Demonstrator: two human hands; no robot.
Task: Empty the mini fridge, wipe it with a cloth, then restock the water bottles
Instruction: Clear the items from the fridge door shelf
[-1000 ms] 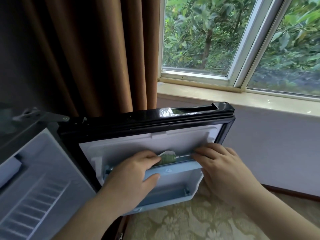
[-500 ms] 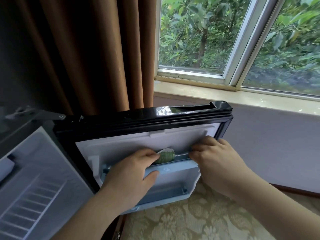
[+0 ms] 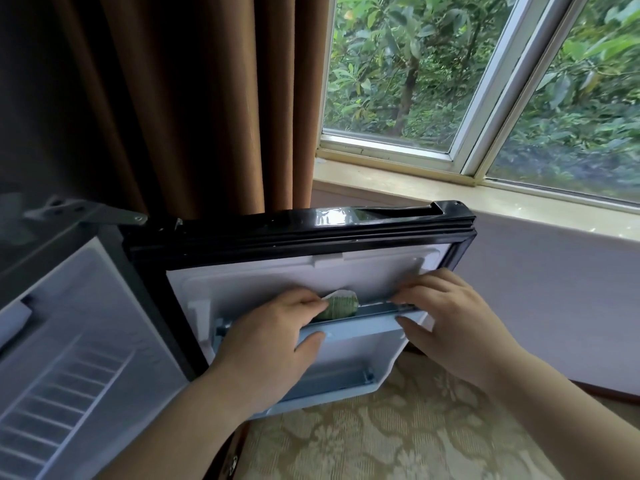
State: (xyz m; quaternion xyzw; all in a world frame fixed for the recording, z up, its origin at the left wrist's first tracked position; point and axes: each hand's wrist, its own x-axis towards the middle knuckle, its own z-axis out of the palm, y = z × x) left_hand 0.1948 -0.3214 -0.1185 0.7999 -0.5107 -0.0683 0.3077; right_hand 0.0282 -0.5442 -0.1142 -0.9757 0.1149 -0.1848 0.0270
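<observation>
The mini fridge door (image 3: pixel 363 271) stands wide open, its white inner side facing me. My left hand (image 3: pixel 273 337) holds a green and white cloth (image 3: pixel 341 304) down in the door's shelf, thumb on the front of the pale blue shelf rail (image 3: pixel 360 332). My right hand (image 3: pixel 450 320) grips the right end of the same rail, fingers behind it and thumb in front. At the lower left lies the white fridge interior (image 3: pixel 86 341) with a wire rack (image 3: pixel 59 403). No water bottles are in view.
A brown curtain (image 3: pixel 194 109) hangs behind the door. A window (image 3: pixel 485 74) and its pale sill (image 3: pixel 450 188) run along the right. Patterned carpet (image 3: pixel 398 438) lies below the door. A metal hinge bracket (image 3: pixel 86 213) sits at the fridge's top corner.
Both hands stay on the door shelf rail with the cloth. The cloth and my left fingers have barely shifted; the view has moved slightly.
</observation>
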